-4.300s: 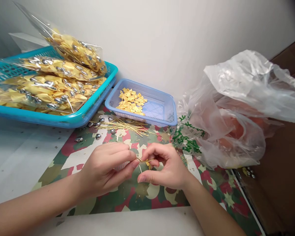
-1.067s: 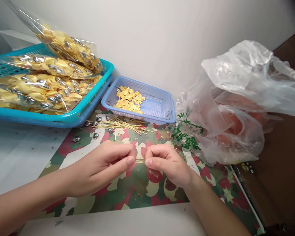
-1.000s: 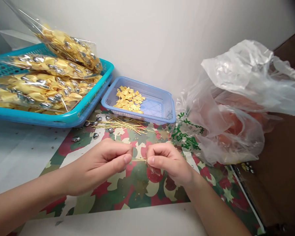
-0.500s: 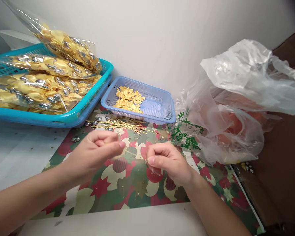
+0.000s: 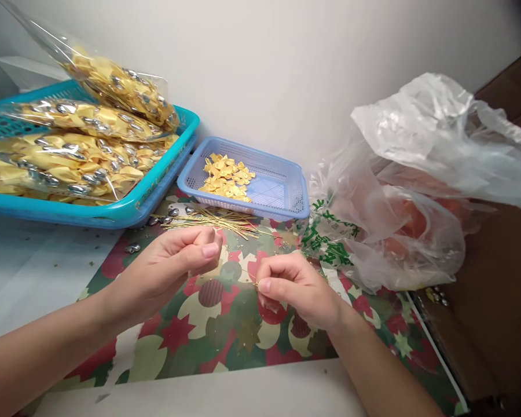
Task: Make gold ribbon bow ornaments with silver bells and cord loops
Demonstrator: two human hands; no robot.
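Over the patterned sheet [image 5: 217, 341], my left hand [image 5: 173, 263] is closed, thumb pressed on the curled index finger; whatever it may hold is hidden. My right hand [image 5: 297, 289] pinches a thin gold strand [image 5: 256, 283], of which only a tiny end shows at the fingertips. A small gap separates the two hands, and a faint thin line seems to run between them. Just beyond my left hand lies a loose pile of gold twist ties [image 5: 226, 220]. Silver oval beads [image 5: 132, 248] are scattered at its left.
Behind the ties stands a small blue basket [image 5: 260, 211] with yellow ribbon bows [image 5: 228, 174]. A turquoise basket [image 5: 113, 213] at left bears clear bags [image 5: 87, 119] of bows with silver beads. A crumpled plastic bag [image 5: 417, 133] stands at right, beside a brown surface [image 5: 495, 278].
My left hand has rotated slightly and its fingers look more tightly curled, the knuckles a little higher. My right hand stays nearly in place, still pinching.
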